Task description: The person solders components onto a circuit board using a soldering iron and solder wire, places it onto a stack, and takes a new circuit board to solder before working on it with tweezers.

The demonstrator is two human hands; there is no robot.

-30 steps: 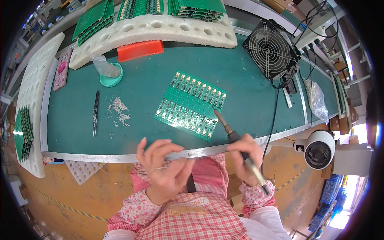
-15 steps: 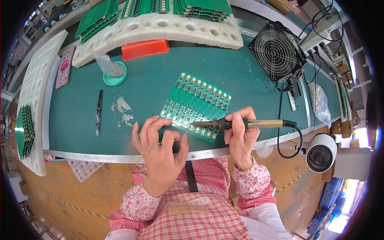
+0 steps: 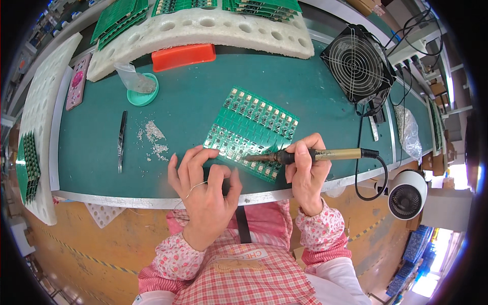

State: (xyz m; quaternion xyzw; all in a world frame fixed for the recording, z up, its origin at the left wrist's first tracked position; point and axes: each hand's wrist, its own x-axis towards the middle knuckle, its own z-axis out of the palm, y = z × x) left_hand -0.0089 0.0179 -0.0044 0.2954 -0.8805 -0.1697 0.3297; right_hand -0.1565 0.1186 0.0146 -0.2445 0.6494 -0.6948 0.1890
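Apron (image 3: 254, 279), checked red and white, nearest; its patch (image 3: 249, 254) carries lettering, partly creased, not copied here. Left hand (image 3: 206, 201) bent over near-left edge of board, a fingertip at its corner. Thin wire (image 3: 192, 189) crosses the fingers; cannot tell whether thumb and forefinger pinch it. Right hand (image 3: 307, 178) wrapped firmly around soldering iron (image 3: 338, 154), tip over the near row of parts; contact with a joint cannot be told.

Circuit board (image 3: 250, 128) lies flat on green bench top (image 3: 284, 76), just beyond the hands, askew. Progress: both rows of pale square parts look populated, so placing seems done; soldering judged under way on the near row. Which joints remain: too small to tell.

Left of board: heap of tiny pale pieces (image 3: 154, 134), then tweezers (image 3: 121, 142), lying unheld. Beyond: turquoise dish (image 3: 133, 99) with clear bag, red bin (image 3: 184, 57). Farthest: foam block (image 3: 223, 34) bearing board stacks (image 3: 119, 23); whether finished, unclear. No other writing legible.
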